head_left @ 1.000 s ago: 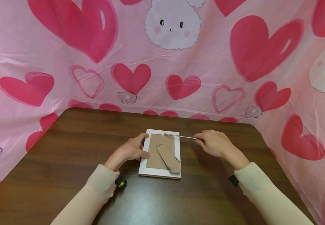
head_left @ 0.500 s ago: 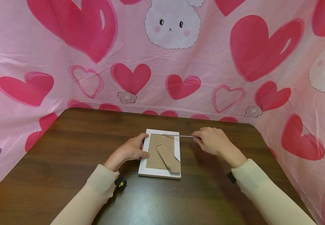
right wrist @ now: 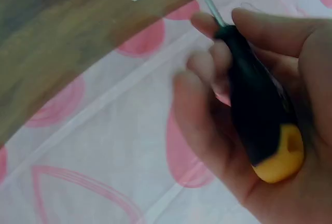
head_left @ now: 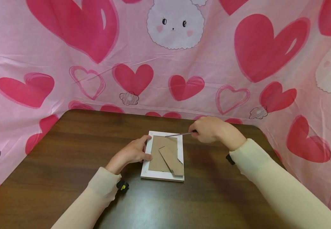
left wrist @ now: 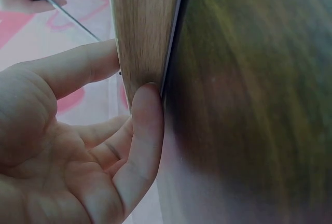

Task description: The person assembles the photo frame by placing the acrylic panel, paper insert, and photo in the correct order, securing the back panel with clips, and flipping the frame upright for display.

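Note:
A white picture frame [head_left: 161, 175] lies face down on the wooden table, its brown backing board [head_left: 157, 162] upward. On the board, a slanted brown stand leg [head_left: 172, 160] reaches to the lower right of the frame. My left hand [head_left: 131, 152] holds the frame by its left side; the left wrist view shows fingers against the wood-grain side edge [left wrist: 142, 32]. My right hand [head_left: 211, 129] grips a screwdriver [right wrist: 259, 99] by its black handle with a yellow end. The thin metal shaft [head_left: 179, 135] slants down leftward, its tip at the board's top edge.
The dark brown table [head_left: 76, 149] extends around the frame on every side. Pink cloth [head_left: 159, 60] with hearts and white animal faces hangs behind and beside the table.
My right hand has risen and shifted slightly left, tilting the screwdriver handle up while its tip stays near the board's top edge. My left hand and the frame have stayed in place.

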Demonstrator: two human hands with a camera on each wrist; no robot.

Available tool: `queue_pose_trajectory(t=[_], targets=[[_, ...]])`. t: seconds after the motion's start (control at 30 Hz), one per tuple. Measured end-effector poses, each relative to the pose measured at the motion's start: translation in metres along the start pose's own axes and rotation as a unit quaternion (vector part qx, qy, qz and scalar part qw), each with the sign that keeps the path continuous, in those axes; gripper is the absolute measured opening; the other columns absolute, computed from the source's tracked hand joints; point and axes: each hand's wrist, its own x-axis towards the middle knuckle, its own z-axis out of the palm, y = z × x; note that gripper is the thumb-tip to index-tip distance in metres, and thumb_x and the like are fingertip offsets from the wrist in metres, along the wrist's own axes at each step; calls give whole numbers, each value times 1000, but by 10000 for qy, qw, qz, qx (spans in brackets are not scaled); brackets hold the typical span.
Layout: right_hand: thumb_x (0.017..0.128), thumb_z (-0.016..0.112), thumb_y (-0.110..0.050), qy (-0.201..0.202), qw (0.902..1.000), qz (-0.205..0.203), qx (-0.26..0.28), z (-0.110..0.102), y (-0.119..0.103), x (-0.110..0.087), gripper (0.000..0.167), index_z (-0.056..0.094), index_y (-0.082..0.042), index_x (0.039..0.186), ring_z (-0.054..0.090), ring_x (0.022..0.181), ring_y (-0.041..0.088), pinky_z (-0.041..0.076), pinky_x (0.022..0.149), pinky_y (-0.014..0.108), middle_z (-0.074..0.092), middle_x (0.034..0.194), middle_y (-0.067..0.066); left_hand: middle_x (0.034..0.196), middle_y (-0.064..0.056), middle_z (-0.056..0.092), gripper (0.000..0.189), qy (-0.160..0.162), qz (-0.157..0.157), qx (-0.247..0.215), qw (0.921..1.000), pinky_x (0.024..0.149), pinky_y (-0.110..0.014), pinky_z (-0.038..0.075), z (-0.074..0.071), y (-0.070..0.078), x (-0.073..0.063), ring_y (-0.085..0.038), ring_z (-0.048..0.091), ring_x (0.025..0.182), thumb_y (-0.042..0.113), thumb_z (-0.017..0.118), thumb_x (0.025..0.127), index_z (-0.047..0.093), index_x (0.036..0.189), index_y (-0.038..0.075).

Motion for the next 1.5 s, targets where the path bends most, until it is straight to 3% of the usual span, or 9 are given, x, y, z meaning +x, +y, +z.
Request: queue_pose_trajectory(t=[0.13, 0.3, 0.53, 0.77, 0.9, 1.03, 1.13, 1.33, 1.5], targets=[[105, 59, -14, -949, 9904, 281, 964, -15, 1, 5, 33, 72, -9, 135, 61, 63, 13, 60, 72, 37, 71, 98, 5, 95, -13, 60, 84, 24, 30, 45, 10000, 69, -33, 58, 0, 0, 0, -23, 61, 78, 9, 86, 88, 40, 158, 4], [107, 57, -14, -1439, 9781, 471, 1430, -21, 4, 11, 38, 64, -4, 143, 50, 52, 10, 51, 61, 27, 66, 93, 3, 95, -12, 60, 83, 65, 75, 217, 9997, 67, -32, 56, -1, 0, -2, -22, 61, 74, 11, 86, 88, 42, 158, 4], [106, 60, -17, -1138, 9889, 380, 876, -20, 3, 11, 36, 70, -8, 140, 62, 117, 25, 50, 108, 50, 71, 132, 6, 100, -12, 62, 81, 66, 109, 633, 9979, 71, -35, 54, -1, 2, -3, -23, 62, 79, 17, 86, 89, 44, 158, 5], [104, 60, -16, -1005, 9912, 353, 789, -18, 5, 11, 36, 72, -10, 137, 63, 120, 26, 49, 109, 51, 73, 130, 5, 104, -12, 62, 80, 119, 126, 844, 9963, 81, -40, 52, -1, 5, -5, -26, 58, 92, 18, 85, 89, 45, 157, 4], [106, 59, -19, -924, 9918, 365, 801, -17, 6, 11, 35, 73, -9, 136, 63, 112, 22, 51, 104, 47, 74, 125, 3, 104, -12, 62, 80, 109, 109, 821, 9965, 82, -41, 52, -1, 6, -6, -26, 58, 93, 18, 85, 89, 45, 157, 4], [110, 56, -24, -1071, 9838, 628, 1294, -16, 7, 11, 36, 70, -9, 140, 63, 75, 16, 60, 76, 39, 69, 96, 0, 103, -12, 62, 80, 114, 88, 763, 9970, 84, -41, 53, -1, 6, -6, -26, 59, 93, 17, 85, 89, 45, 157, 4], [111, 54, -23, -1353, 9705, 870, 1796, -15, 9, 11, 38, 65, -9, 145, 51, 50, 13, 54, 52, 30, 53, 71, -2, 104, -12, 62, 80, 122, 73, 736, 9972, 84, -42, 53, -2, 5, -6, -26, 59, 93, 17, 85, 89, 45, 157, 4], [113, 51, -23, -1752, 9472, 1059, 2466, -11, 12, 10, 41, 59, -9, 150, 38, 48, 9, 35, 47, 22, 50, 62, -1, 109, -14, 64, 80, 121, 62, 781, 9969, 89, -45, 54, 0, 5, -5, -27, 59, 97, 18, 85, 89, 45, 157, 4], [113, 50, -25, -1843, 9381, 1048, 2739, -2, 15, 5, 45, 54, -8, 155, 31, 48, 10, 30, 47, 23, 40, 57, -4, 116, -15, 65, 80, 150, 212, 911, 9955, 97, -47, 53, 1, 5, -5, -28, 60, 104, 18, 85, 89, 45, 156, 1]])
